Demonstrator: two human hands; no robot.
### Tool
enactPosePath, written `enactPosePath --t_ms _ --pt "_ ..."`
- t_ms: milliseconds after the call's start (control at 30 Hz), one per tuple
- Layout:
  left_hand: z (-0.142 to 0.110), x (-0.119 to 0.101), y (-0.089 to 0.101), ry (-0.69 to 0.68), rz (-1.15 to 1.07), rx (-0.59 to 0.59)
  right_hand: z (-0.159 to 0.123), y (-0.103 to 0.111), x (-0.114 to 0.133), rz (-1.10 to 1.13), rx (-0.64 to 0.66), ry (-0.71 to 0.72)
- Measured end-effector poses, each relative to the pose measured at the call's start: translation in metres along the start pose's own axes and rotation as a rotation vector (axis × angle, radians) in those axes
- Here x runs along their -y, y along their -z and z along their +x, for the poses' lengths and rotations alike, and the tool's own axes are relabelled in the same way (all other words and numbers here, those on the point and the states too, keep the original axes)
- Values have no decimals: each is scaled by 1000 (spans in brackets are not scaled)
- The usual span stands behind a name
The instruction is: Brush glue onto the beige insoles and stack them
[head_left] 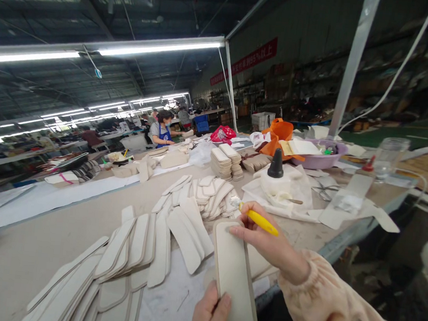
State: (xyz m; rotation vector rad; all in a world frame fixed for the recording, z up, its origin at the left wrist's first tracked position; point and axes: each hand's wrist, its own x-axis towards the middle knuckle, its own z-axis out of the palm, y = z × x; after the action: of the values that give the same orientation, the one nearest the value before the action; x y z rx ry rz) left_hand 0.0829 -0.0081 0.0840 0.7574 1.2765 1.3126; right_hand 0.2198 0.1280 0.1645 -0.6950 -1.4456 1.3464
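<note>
My left hand grips a long cream panel with rounded corners near its lower end, thumb on top. In my right hand is a yellow-handled tool, its pale tip pointing up and left; the tip's exact kind is not clear. The right thumb rests against the panel's top end. Just left of my hands, loose panels of the same kind lie overlapped in a fanned row. Behind them sits a heap of shorter pale pieces.
A white pot with a black cone top stands on plastic sheeting to the right. Beyond are stacked pieces, a purple basin, orange cloth and a glass jar. A co-worker in a blue apron sits farther along the table.
</note>
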Motion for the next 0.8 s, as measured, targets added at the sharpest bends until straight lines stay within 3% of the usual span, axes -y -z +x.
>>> enactPosePath --t_ms 267,367,533,633,700,800 --pt "0 -11 -2 -18 7 34 3 2 4 60 14 0" --pt "-4 -15 -2 54 -104 80 3 2 5 78 4 15" --pt "-21 -13 -5 349 -389 343 9 5 5 63 -65 43" --pt "-29 -3 -5 426 -501 486 14 10 -1 74 -104 33" --pt "-32 5 -4 433 -502 499 14 14 -6 89 -123 20" --pt "-37 13 -1 414 -424 420 13 20 -13 84 -158 12"
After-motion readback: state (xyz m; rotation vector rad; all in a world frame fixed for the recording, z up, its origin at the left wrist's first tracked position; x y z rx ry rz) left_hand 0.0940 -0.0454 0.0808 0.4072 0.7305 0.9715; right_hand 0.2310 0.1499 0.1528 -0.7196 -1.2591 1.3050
